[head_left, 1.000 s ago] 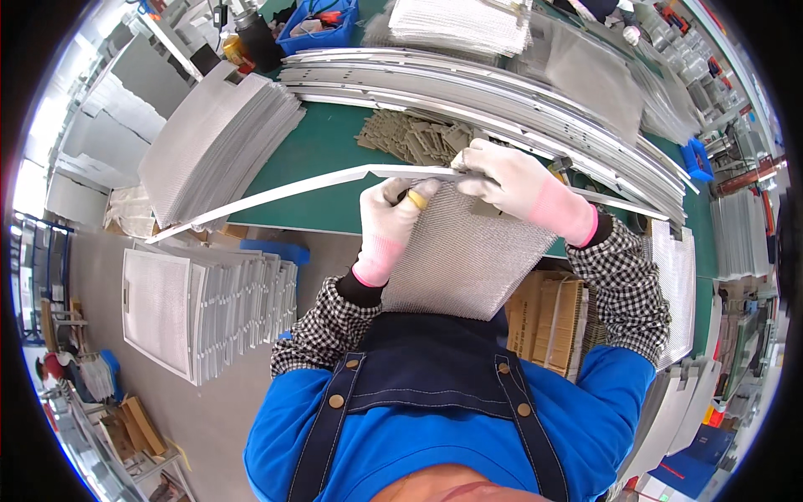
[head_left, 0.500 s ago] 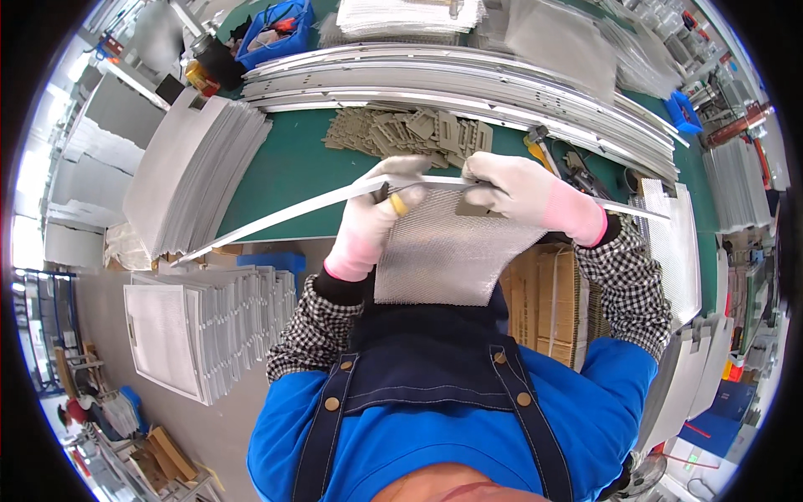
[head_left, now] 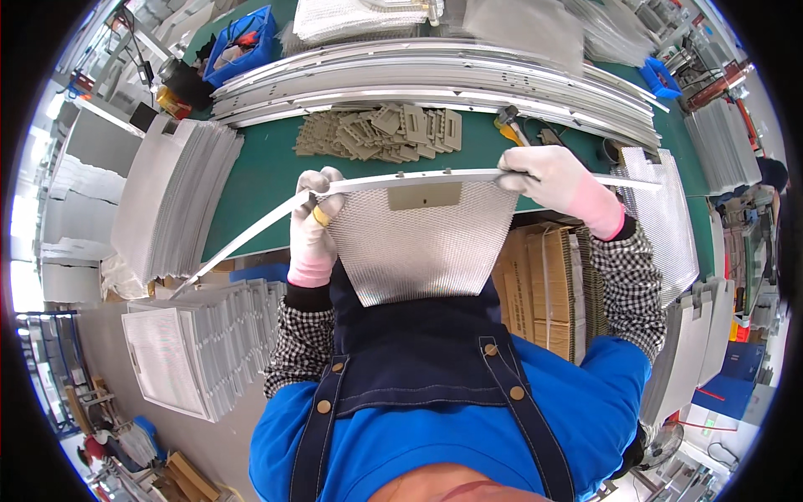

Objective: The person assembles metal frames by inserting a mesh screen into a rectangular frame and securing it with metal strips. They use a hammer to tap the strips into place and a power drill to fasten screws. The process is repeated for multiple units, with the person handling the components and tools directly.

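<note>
At the near edge of the green desk [head_left: 263, 163], I see remotely the left hand [head_left: 313, 230] closed around a white strip [head_left: 452, 176], and the right hand [head_left: 552, 180] pinching the same strip farther right. Between them, the mesh sheet [head_left: 427, 251] spreads below this strip, with a tan plate [head_left: 425, 197] at its upper edge. Beyond, a pile of tan pieces [head_left: 381, 134] lies on the desk, and long metal strips [head_left: 468, 77] lie behind it, toward the far edge.
</note>
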{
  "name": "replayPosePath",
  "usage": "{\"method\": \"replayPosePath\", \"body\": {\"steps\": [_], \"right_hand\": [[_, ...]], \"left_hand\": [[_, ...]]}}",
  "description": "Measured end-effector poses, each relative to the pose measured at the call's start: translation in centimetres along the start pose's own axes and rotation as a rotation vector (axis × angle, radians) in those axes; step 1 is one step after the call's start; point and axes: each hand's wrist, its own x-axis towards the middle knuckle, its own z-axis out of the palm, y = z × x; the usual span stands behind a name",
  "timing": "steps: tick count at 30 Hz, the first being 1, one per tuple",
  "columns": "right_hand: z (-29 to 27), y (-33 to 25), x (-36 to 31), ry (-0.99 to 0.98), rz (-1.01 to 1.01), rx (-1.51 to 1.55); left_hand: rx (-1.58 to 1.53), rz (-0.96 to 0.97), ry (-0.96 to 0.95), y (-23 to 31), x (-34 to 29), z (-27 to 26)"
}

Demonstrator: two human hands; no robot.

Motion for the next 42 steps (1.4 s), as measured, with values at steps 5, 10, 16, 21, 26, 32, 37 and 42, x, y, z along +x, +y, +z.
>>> {"method": "replayPosePath", "body": {"steps": [5,10,16,21,26,32,37,42], "right_hand": [[1.4,-0.6,1.6,-0.003,-0.022,-0.148],[1.2,-0.2,2.7,-0.049,-0.062,-0.126],[-0.5,-3.8,2.7,-0.347,0.148,0.04],[0.2,-5.1,1.9,-0.23,0.378,0.319],[7.4,-6.0,-1.9,0.326,0.271,0.488],[16.6,-5.0,-8.2,0.294,0.329,0.175],[22.4,-6.6,-12.2,0.503,0.768,0.706],[19.4,-6.2,-10.0,0.707,0.71,0.881]], "left_hand": [[0.627,-0.167,-0.11,4.1,-1.0,-1.7],[1.518,0.055,-0.114,10.5,-3.2,1.4],[1.806,0.142,-0.498,7.1,0.7,1.7],[1.635,0.081,-0.436,8.7,0.6,1.9],[1.542,0.22,-0.419,7.5,1.0,-0.2],[1.562,0.082,-0.38,7.5,1.6,-0.4],[1.517,-0.005,-0.408,7.4,2.0,-0.4],[1.139,0.13,-0.5,9.1,4.9,-3.3]]}}
